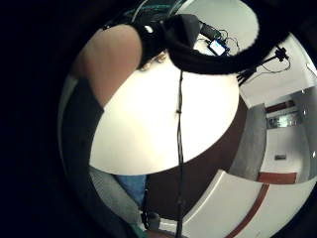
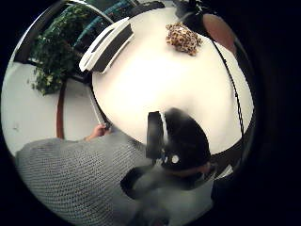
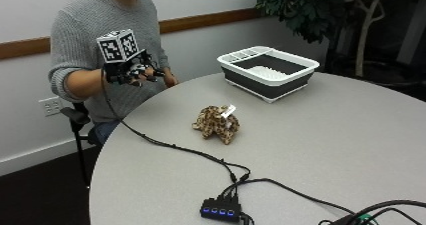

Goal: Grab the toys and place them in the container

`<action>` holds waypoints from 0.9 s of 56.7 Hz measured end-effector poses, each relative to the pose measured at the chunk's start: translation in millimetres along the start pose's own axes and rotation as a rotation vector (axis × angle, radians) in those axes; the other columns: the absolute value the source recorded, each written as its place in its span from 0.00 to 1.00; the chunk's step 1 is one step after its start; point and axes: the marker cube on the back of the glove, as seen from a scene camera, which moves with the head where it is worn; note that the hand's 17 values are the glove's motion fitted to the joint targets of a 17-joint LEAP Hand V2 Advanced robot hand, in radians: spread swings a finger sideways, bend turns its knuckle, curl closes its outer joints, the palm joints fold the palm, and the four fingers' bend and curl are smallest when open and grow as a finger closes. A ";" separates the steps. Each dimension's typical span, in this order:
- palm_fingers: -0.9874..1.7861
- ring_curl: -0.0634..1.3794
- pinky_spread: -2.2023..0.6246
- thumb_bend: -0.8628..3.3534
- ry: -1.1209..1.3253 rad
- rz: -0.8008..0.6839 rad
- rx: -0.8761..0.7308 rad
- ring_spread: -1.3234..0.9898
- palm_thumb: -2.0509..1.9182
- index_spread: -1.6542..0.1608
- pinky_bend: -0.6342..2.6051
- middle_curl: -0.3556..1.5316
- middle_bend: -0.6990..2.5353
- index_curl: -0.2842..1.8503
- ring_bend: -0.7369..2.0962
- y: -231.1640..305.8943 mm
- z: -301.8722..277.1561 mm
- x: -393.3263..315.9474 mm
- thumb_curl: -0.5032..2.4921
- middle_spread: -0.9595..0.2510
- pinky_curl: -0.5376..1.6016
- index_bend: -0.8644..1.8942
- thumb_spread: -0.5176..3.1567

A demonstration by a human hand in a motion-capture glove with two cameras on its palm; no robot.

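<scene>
Outside view: a person in a grey sweater [image 3: 86,30] sits at the far-left edge of a round grey table [image 3: 319,150]. The gloved right hand [image 3: 133,71] is raised in the air above the table's edge, at roughly 10 o'clock from the toy and well apart from it. Its fingers hang loosely curled and hold nothing; no object sits between them.

Spotted plush toy [image 3: 216,122], leopard pattern, white tag on top, lies on the tabletop near the middle, between the person and the container. Touching nothing but the table.

Container [image 3: 268,71]: white-rimmed tub with dark sides, on the table at about 1 o'clock from the toy, well apart from it. Ribbed white floor shows inside; I make out no toy in it.

Thumb-side palm view: toy [image 2: 183,37] lies on the pale tabletop, container [image 2: 108,44] at the table's edge beside a leafy plant [image 2: 56,56]. Gloved fingers [image 2: 183,141] are seen over the near edge of the table.

Little-finger-side view: bare tabletop [image 1: 163,119] below the hand.

A potted plant [image 3: 313,10] stands behind the container.
</scene>
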 end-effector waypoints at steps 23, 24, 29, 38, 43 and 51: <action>0.40 0.13 0.80 0.21 -0.011 -0.043 -0.038 0.51 0.52 0.72 0.39 0.24 0.27 0.25 0.35 -20.7 3.8 -9.4 0.22 0.66 0.36 0.44 0.52; 0.40 0.13 0.80 0.21 -0.011 -0.049 -0.037 0.51 0.52 0.72 0.40 0.25 0.27 0.25 0.35 -25.3 3.2 -10.4 0.22 0.66 0.37 0.44 0.52; 0.39 0.14 0.81 0.21 -0.024 -0.098 -0.030 0.50 0.52 0.71 0.40 0.26 0.27 0.26 0.36 -60.3 -1.4 -18.8 0.22 0.65 0.37 0.44 0.53; 0.38 0.16 0.81 0.21 -0.076 -0.160 -0.031 0.50 0.52 0.71 0.42 0.27 0.27 0.27 0.37 -175.1 -17.9 -21.5 0.23 0.65 0.38 0.43 0.54; 0.38 0.16 0.80 0.20 -0.100 -0.127 -0.050 0.50 0.51 0.71 0.43 0.28 0.27 0.28 0.37 -233.1 -22.4 -13.3 0.24 0.65 0.39 0.42 0.54; 0.37 0.18 0.80 0.20 -0.054 -0.021 -0.134 0.50 0.51 0.70 0.44 0.29 0.27 0.29 0.37 -276.7 9.4 6.4 0.24 0.65 0.40 0.42 0.54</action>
